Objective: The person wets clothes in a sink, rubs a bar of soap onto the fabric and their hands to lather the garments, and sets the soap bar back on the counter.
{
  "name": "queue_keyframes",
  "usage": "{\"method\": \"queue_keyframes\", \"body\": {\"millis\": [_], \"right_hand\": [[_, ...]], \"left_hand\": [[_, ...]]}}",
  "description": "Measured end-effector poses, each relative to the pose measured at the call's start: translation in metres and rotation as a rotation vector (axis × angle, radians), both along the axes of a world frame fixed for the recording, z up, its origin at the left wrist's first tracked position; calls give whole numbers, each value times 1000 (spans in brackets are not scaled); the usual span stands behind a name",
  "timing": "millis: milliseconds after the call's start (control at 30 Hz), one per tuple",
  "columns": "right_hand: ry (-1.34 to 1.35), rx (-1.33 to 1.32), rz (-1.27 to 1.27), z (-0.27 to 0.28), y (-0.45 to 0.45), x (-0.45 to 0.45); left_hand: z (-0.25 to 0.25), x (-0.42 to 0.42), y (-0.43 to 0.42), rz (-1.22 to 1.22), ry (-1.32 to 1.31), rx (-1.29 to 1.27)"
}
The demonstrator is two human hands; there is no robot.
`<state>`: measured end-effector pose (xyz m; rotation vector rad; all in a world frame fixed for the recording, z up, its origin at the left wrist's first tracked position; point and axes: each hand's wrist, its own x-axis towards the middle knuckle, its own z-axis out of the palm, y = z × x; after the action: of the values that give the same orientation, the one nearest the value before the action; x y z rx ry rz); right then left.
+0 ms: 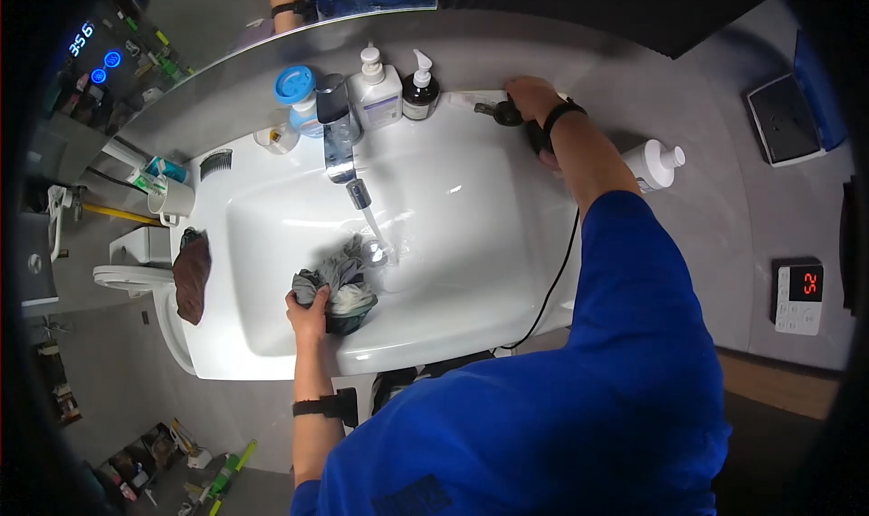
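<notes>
My left hand (310,310) grips a bundle of wet grey and whitish cloth (341,285) at the front left of the white sink (471,244). Water runs from the faucet (337,140) beside the cloth. At the sink's back right corner, my right hand (536,100) is bent around something dark I cannot make out, close to a small dark object (507,112). A black cord (562,267) hangs below that hand over the sink's right side.
Pump bottles (377,95) and a blue-lidded container (295,86) line the sink's back edge. A white bottle (654,165) lies at the right. On the left rim are a brown cloth (191,279) and a cup (172,201). A digital timer (798,299) sits far right.
</notes>
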<state>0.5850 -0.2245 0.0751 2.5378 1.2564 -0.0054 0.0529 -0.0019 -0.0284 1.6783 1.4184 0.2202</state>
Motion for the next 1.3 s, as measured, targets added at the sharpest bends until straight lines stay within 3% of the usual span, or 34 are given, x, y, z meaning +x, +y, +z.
{"method": "queue_keyframes", "body": {"millis": [167,333,500,733,800,833,867,933,967,1033,1067,1133,1200,1267,1300], "right_hand": [[121,20,-26,-11,-6,21],[136,-76,-131,30,-5,8],[92,279,-399,43,-20,2],[31,661,-464,82,-41,-16],[191,1072,-385,93,-48,-34],[431,1370,-303,89,-46,-45],[422,1368,-303,89,-49,-55],[1015,1815,-284,90,-49,-96],[1011,1818,-285,86,-46,-117],[1438,2155,-176,74,-37,-160],[1440,2156,-187,68,-29,-182],[1926,2380,-98,53,-6,-221],[1909,2450,-268,8,9,-233],[2198,2426,-521,-24,25,-258],[2212,2428,-553,-36,34,-270]], "left_hand": [[-9,-3,4,53,-22,-24],[-13,-2,6,79,-102,-69],[0,1,5,61,-68,-116],[-27,-7,20,14,-83,-147],[-44,-10,26,48,-158,-235],[-44,-8,28,41,-170,-236],[-45,-11,28,52,-175,-280],[-47,-15,31,61,-180,-322],[-50,-16,32,43,-202,-317],[-48,-16,33,21,-218,-316],[-41,-14,32,17,-192,-324],[-27,-15,29,21,-148,-329],[-17,-12,27,41,-162,-338],[-15,-12,27,27,-143,-319],[-9,-13,26,15,-157,-334]]}}
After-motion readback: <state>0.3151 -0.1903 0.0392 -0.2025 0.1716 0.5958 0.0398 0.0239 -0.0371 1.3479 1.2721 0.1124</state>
